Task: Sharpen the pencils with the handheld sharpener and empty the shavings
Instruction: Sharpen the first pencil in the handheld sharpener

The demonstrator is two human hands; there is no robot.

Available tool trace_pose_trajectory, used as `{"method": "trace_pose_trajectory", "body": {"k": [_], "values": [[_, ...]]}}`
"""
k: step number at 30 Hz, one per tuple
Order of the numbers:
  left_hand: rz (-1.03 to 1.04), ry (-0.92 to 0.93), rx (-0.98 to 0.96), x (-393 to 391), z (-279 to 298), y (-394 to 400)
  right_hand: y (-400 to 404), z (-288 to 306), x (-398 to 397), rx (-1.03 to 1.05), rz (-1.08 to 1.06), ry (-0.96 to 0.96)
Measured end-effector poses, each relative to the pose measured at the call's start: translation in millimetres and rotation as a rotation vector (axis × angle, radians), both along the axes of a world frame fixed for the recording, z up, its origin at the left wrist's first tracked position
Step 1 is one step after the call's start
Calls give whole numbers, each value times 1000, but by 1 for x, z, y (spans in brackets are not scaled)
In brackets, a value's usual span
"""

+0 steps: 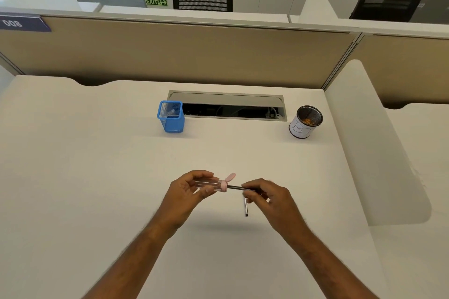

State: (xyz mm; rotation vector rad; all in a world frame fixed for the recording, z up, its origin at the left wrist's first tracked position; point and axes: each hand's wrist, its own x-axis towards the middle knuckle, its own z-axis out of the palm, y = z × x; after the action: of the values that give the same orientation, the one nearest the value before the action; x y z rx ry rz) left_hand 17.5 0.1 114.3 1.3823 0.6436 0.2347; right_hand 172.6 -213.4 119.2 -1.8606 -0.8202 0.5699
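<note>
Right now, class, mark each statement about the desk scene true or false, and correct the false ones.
1. The left hand holds the sharpener. True.
2. A pencil is in the sharpener. True.
3. The blue cup stands right of the round cup. False: it stands to its left.
4. The round cup has shavings inside. True.
5. The right hand rests flat on the desk. False: its fingers pinch the pencil above the desk.
6. The sharpener's cap is blue. False: it is pink.
</note>
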Motion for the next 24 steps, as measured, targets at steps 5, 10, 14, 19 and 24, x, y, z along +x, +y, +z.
{"method": "trace_pose_trajectory", "body": {"k": [5,10,14,19,24], "values": [[0,5,7,1,3,-1,5,4,1,-25,6,44],[-42,46,69,1,5,-2,9,5,8,-113,54,258],[-17,31,69,1,6,-1,6,5,7,-46,80,305],[-2,-4,35,2,7,-2,3,2,2,-21,47,119],[-8,-9,34,5,8,-3,1,2,0,2,-10,8]]}}
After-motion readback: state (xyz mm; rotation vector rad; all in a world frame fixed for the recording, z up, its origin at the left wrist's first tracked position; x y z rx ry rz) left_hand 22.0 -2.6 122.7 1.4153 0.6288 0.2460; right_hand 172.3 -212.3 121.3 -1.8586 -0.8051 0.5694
